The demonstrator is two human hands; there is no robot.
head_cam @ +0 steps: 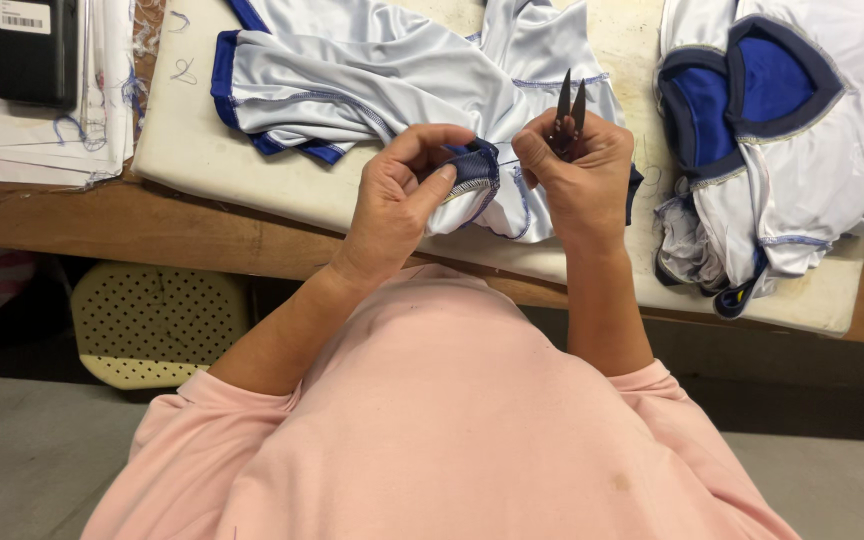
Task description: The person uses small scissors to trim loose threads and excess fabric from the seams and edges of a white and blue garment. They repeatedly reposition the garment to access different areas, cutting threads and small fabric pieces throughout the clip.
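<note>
— Two hands meet over the worktop (252,180). What step is this?

— Thread trimming, I think. The left hand (402,190) is closed, pinching the blue hem (474,165) of the pale garment (392,80). The right hand (577,165) is closed around small snips (569,110), blades slightly apart, pointing away.

— And next?

— The blades probably must turn down to the hem, which lies between both hands, touching them.
</note>
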